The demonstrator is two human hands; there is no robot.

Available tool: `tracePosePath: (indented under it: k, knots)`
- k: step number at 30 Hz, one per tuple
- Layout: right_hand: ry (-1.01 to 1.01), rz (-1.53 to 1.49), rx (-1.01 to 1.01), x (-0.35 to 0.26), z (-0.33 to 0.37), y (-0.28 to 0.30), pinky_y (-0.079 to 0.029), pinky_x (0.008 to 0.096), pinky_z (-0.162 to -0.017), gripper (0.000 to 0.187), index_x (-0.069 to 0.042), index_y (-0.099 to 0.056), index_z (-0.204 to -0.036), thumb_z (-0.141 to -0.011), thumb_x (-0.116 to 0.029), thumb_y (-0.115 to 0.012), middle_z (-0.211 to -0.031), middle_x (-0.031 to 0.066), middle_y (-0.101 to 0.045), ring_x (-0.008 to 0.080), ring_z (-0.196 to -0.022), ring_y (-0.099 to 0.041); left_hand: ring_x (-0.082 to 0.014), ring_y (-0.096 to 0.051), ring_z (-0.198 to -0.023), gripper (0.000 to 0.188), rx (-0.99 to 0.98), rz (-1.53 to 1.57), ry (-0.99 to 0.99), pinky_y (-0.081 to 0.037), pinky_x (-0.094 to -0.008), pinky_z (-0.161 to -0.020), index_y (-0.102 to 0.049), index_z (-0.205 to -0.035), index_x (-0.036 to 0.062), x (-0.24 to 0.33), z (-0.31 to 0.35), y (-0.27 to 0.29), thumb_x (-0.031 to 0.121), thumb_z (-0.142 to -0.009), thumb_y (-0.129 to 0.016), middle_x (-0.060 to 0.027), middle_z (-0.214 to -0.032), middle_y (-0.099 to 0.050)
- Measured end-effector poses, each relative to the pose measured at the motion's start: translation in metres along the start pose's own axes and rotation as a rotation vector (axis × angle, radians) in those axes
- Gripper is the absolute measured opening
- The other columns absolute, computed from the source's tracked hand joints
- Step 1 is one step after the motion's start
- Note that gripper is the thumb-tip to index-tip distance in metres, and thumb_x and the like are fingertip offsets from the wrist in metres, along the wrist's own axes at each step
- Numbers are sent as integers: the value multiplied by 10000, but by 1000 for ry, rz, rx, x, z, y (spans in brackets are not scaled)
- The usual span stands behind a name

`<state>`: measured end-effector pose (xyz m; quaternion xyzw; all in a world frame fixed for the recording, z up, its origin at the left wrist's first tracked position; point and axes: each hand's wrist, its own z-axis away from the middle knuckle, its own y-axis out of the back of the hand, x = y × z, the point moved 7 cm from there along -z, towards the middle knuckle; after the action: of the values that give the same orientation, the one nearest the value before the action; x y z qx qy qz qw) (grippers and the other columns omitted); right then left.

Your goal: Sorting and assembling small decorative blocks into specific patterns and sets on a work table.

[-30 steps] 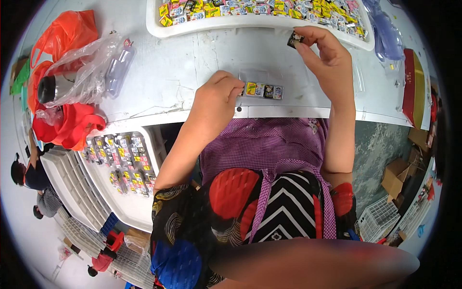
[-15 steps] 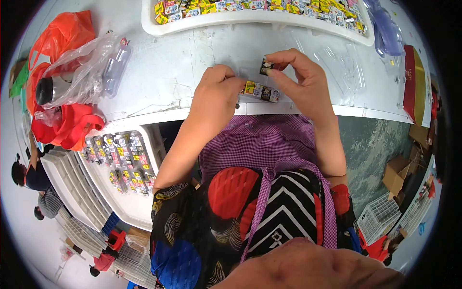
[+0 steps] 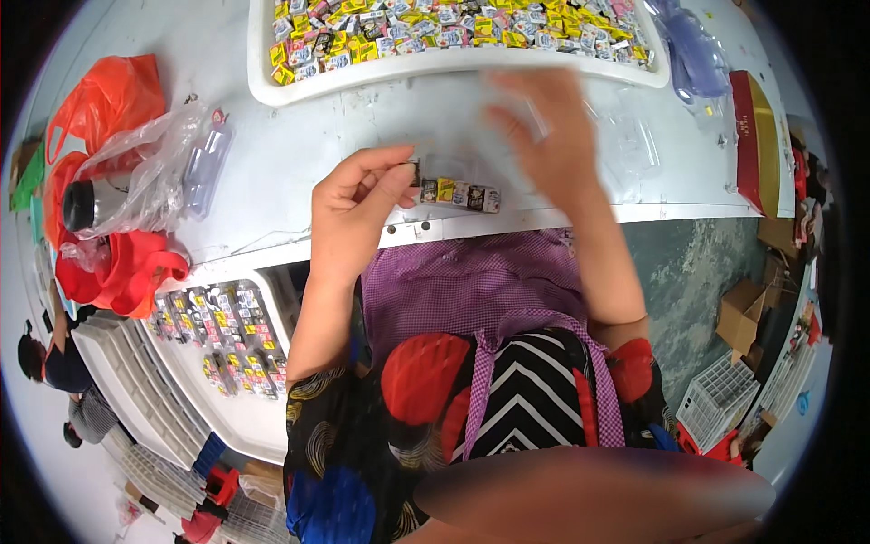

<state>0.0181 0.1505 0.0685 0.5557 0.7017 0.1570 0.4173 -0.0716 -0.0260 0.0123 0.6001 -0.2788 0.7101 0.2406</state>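
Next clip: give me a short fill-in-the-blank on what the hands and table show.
1. The left hand pinches one end of a short ____ of small packets.
2. The right hand is motion-____ above the table.
3. The white tray is full of small ____.

Missing words: row; blurred; packets

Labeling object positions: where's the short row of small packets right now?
Head view, center: the row of small packets lies near the white table's front edge, its left end at the left hand's fingers, below the white tray.
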Motion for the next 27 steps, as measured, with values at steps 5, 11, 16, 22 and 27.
tracePosePath:
  k: [5, 11, 16, 22, 27]
  knots:
    - [-316, 147, 187, 143, -57, 55, -469, 331, -731, 274, -19, -618, -1091, -817, -44, -621, -850, 134, -625, 243, -799, -583, -126, -606, -647, 146, 36, 178, -15, -534, -258, -652, -640, -1031, -9, 4, -5, 9, 42, -895, -629, -57, -811, -645]
    - [371, -307, -130, 179, -88, 8, -481, 433, -807, 277, -56, -678, -1028, -764, -74, -594, -943, 213, -647, 381, -901, -599, -145, -618, -658, 160, 62, 295, 0, -533, -271, -668, -626, -1046, -10, -6, 1, 14, 57, -901, -625, -61, -824, -644]
    - [-24, 325, -431, 174, -98, 0, -488, 434, -702, 75, -19, -631, -690, -710, -91, -635, -726, 208, -624, 386, -721, -606, -138, -624, -683, 165, 130, 221, 60, -524, -261, -677, -625, -1056, -17, -10, 4, 28, 25, -897, -615, -61, -835, -648]
    - [123, -1053, 140, 158, -86, 41, -483, 429, -728, 168, -8, -640, -912, -772, -99, -620, -888, 225, -629, 366, -798, -611, -92, -607, -776, 173, -7, -482, 20, -499, -238, -668, -652, -1021, -13, -10, 5, 12, 11, -850, -657, -60, -881, -670]
    - [-462, -495, -43, 110, -41, 16, -466, 297, -787, 250, -36, -620, -1101, -855, -73, -635, -968, 76, -623, 179, -863, -579, -191, -608, -687, 151, 65, -634, -130, -481, -288, -617, -668, -958, 6, 0, 13, 2, -4, -807, -662, -101, -773, -619]
